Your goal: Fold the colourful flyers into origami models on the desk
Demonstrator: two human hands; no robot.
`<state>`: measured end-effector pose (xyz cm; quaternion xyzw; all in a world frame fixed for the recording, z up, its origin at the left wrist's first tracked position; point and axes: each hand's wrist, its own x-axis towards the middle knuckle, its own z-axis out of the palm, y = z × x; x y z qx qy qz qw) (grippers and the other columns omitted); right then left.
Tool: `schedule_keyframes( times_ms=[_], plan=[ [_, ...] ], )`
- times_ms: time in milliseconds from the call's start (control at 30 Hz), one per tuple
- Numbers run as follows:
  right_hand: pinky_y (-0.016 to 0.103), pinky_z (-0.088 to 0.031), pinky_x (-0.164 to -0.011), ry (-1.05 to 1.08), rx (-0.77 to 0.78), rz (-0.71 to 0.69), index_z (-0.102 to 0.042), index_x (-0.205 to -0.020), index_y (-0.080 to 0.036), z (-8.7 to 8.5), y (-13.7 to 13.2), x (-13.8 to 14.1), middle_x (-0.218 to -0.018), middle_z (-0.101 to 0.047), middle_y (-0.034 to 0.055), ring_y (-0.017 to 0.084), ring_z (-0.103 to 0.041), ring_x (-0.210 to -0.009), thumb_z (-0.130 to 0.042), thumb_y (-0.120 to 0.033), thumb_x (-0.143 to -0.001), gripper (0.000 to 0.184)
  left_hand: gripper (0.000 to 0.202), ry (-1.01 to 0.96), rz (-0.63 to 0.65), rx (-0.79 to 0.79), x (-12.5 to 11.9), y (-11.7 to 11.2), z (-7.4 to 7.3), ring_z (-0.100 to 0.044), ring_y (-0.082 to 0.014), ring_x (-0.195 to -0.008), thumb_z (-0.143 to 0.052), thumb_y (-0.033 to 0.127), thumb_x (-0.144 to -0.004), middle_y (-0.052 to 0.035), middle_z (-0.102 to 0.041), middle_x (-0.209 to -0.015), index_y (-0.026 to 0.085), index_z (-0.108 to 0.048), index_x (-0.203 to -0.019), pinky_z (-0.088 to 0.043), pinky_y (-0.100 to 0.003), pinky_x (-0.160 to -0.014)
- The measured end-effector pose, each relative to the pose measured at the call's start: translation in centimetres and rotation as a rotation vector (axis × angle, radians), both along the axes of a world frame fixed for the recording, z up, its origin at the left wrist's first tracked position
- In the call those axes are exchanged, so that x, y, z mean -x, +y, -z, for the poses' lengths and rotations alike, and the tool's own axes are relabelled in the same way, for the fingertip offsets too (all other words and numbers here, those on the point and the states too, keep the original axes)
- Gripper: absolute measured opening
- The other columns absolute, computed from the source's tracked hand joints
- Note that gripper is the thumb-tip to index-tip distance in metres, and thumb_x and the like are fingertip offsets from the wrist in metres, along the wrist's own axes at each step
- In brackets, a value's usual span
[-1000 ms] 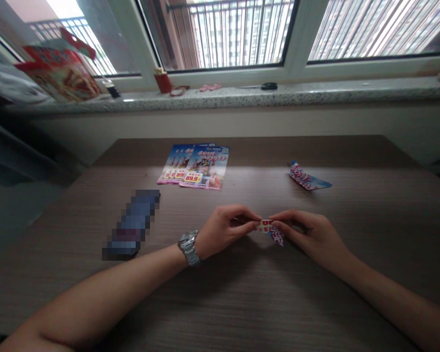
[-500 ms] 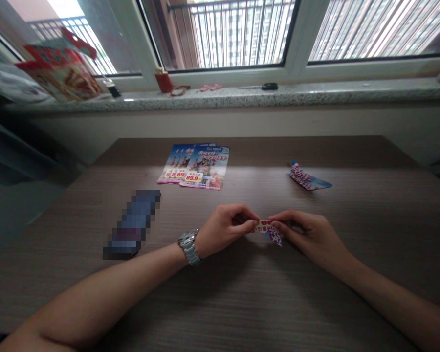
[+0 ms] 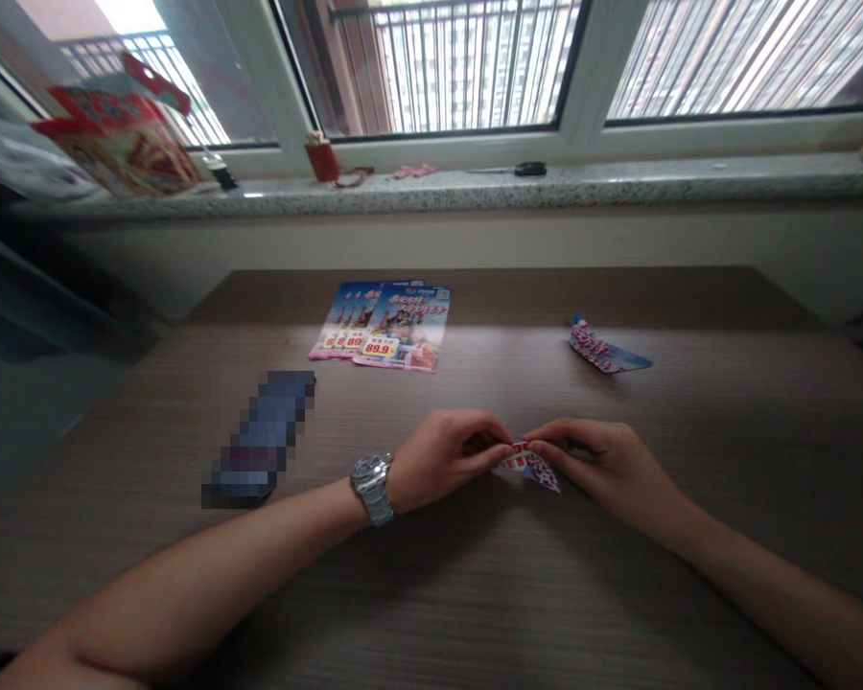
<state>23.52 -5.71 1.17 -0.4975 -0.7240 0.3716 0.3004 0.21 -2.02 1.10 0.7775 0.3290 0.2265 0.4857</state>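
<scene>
Between my two hands is a small folded paper flyer [image 3: 539,471] with red, white, yellow and blue print. My left hand [image 3: 450,455], with a silver watch [image 3: 372,487] on the wrist, pinches its left side. My right hand [image 3: 604,455] pinches the upper edge from the right, its fingertips close to the left ones. The fingers cover part of the paper. Farther back on the right lies another folded flyer [image 3: 604,350] in the same colours. A fanned stack of flat flyers [image 3: 407,326] rests at the back, left of the middle.
A phone-like dark object [image 3: 263,436], pixelated, lies on the wooden table [image 3: 431,594] to the left. On the stone windowsill [image 3: 446,196] are a red bag [image 3: 129,139], a small red container [image 3: 321,158], a pink item [image 3: 413,172] and a dark-handled tool [image 3: 529,169].
Both hands have shifted slightly, the left fingers downward and nearer the right ones. The flyer between them has turned and bent, and less of its yellow part shows.
</scene>
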Motion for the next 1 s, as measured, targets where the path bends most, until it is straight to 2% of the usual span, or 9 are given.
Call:
schedule_keyframes(
  times_ms=[100,167,267,400,600,700,867,1000],
  plan=[
    [0.027,-0.056,-0.071,0.028,0.024,0.031,-0.078,-0.095,-0.024,0.02,0.09,0.13,-0.088,-0.079,0.0011,0.019,-0.073,-0.078,-0.063,-0.037,-0.091,0.020,0.022,-0.008,-0.013,0.024,-0.01,0.03,-0.07,-0.062,-0.0109,-0.072,-0.061,0.034,-0.095,-0.0032,-0.070,-0.082,0.013,-0.069,-0.095,-0.047,-0.018,-0.066],
    [0.029,-0.058,-0.071,0.054,0.058,0.083,-0.077,-0.102,-0.023,0.01,0.20,0.18,-0.091,-0.080,0.0028,0.020,-0.074,-0.079,-0.065,-0.039,-0.089,0.024,0.023,-0.009,-0.040,0.017,-0.01,0.08,-0.13,-0.059,-0.0099,-0.068,-0.061,0.034,-0.095,-0.0027,-0.069,-0.079,0.013,-0.069,-0.095,-0.045,-0.018,-0.063],
    [0.032,-0.059,-0.070,0.101,0.122,0.139,-0.075,-0.105,-0.021,0.01,0.38,0.21,-0.092,-0.080,0.0054,0.023,-0.075,-0.079,-0.067,-0.042,-0.086,0.030,0.024,-0.026,-0.078,0.020,-0.01,0.16,-0.20,-0.060,-0.0101,-0.068,-0.060,0.035,-0.096,-0.0035,-0.069,-0.081,0.013,-0.068,-0.096,-0.045,-0.019,-0.063],
    [0.030,-0.058,-0.067,0.142,0.180,0.127,-0.075,-0.094,-0.021,0.24,0.45,0.16,-0.087,-0.079,0.0048,0.021,-0.074,-0.076,-0.068,-0.044,-0.085,0.026,0.025,-0.044,-0.089,0.050,-0.08,0.12,-0.12,-0.061,-0.0109,-0.070,-0.060,0.037,-0.095,-0.0044,-0.069,-0.083,0.013,-0.066,-0.095,-0.047,-0.019,-0.064],
    [0.027,-0.053,-0.061,0.109,0.154,0.093,-0.074,-0.087,-0.020,0.56,0.27,0.04,-0.076,-0.075,0.0026,0.018,-0.068,-0.068,-0.064,-0.046,-0.088,0.028,0.025,-0.027,-0.059,0.061,-0.25,-0.26,-0.06,-0.056,-0.0086,-0.064,-0.062,0.038,-0.093,-0.0011,-0.065,-0.074,0.014,-0.066,-0.090,-0.042,-0.017,-0.057],
    [0.026,-0.051,-0.060,0.090,0.154,0.070,-0.073,-0.086,-0.020,0.52,0.20,-0.03,-0.075,-0.074,0.0018,0.017,-0.066,-0.067,-0.064,-0.046,-0.088,0.028,0.024,-0.027,-0.041,0.074,-0.27,-0.32,-0.05,-0.060,-0.0100,-0.068,-0.062,0.037,-0.093,-0.0023,-0.068,-0.079,0.014,-0.066,-0.090,-0.045,-0.018,-0.061],
    [0.026,-0.050,-0.061,0.065,0.158,0.033,-0.074,-0.087,-0.020,0.60,0.08,-0.07,-0.077,-0.074,0.0024,0.017,-0.067,-0.068,-0.064,-0.046,-0.088,0.028,0.026,-0.058,-0.001,0.141,-0.30,-0.19,0.20,-0.066,-0.0141,-0.080,-0.062,0.037,-0.094,-0.0067,-0.072,-0.092,0.013,-0.068,-0.102,-0.051,-0.022,-0.072],
    [0.029,-0.054,-0.064,0.111,0.183,0.041,-0.074,-0.091,-0.020,0.58,0.07,0.13,-0.080,-0.076,0.0037,0.019,-0.070,-0.071,-0.065,-0.048,-0.088,0.029,0.026,-0.055,-0.032,0.143,-0.28,-0.02,0.32,-0.063,-0.0126,-0.075,-0.062,0.038,-0.094,-0.0058,-0.071,-0.087,0.013,-0.069,-0.097,-0.049,-0.020,-0.067]
  ],
)
